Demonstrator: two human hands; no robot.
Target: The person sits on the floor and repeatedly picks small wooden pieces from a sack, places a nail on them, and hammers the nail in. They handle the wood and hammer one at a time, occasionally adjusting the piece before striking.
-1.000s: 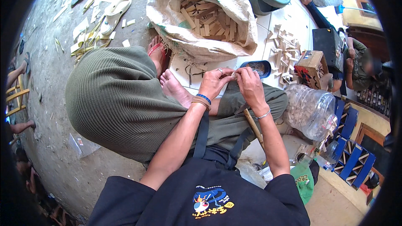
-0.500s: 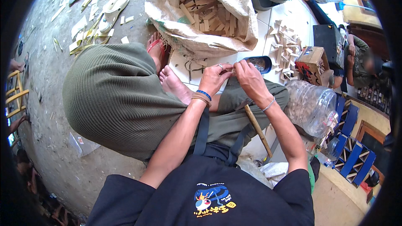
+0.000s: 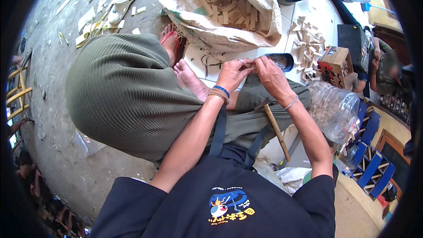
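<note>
Pinching small piece (image 3: 251, 65), axis unclear: left hand (image 3: 233, 74), right hand (image 3: 270, 74); hammer (image 3: 277, 132) aslant, handle toward lower right.

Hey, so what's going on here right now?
A seated person has the left hand and right hand together, seemingly pinching something too small to make out. A blue container sits just beyond them, a wooden-handled tool rests against the right leg, and an open sack holds wood pieces.
</note>
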